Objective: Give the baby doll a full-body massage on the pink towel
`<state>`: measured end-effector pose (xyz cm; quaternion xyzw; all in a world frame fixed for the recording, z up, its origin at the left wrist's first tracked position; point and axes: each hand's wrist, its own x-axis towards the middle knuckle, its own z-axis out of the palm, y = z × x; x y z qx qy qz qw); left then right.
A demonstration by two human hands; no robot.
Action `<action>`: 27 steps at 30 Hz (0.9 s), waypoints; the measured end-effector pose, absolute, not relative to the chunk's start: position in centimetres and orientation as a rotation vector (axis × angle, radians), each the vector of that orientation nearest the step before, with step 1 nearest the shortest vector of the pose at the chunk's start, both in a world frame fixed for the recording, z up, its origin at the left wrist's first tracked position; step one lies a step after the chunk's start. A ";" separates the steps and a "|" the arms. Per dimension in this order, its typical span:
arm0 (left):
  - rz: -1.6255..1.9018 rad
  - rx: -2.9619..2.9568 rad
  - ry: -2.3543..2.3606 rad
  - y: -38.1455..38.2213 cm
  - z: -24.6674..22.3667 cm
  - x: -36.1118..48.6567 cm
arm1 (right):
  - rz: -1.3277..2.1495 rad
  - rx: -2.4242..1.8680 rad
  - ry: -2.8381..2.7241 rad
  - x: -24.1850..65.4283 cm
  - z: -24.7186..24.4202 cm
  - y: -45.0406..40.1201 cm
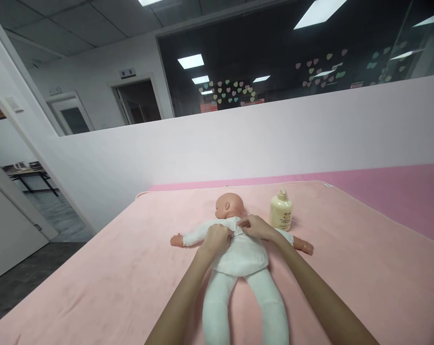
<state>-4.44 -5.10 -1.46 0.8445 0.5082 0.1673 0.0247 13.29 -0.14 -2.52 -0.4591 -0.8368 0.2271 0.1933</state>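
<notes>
Centrally, a bald baby doll (243, 256) lies stretched out on a pink blanket (105, 268), its head away from the camera and turned so that the profile points left. White cloth covers its torso, arms and legs, leaving the head and the small hands at the ends of its spread arms bare; its legs run toward the camera, slightly apart, and leave the view at the bottom edge.

Both of the person's hands are at the doll's upper torso, just below the neck. The left hand (219, 238) has its fingers curled in narrowly against the edge of a lacy white strip (237, 229) on the clothing. The right hand (254, 225) comes in from the other side, fingers bent down and close together at the same strip. The two stand near each other with a small gap between them; whether either one actually pinches the cloth, I cannot tell.

A pale yellow bottle (280, 211) with dark print on its front stands upright on the blanket to the right of the doll's head, beyond the right hand. Behind the blanket runs a low white wall (238, 143), topped by a dark window (274, 62) dotted with pastel heart stickers (231, 91).
</notes>
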 end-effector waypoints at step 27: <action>0.963 2.358 1.616 -0.3 -4.1 -5.7 | 0.382 -1.589 -1.976 11.9 -5.0 0.9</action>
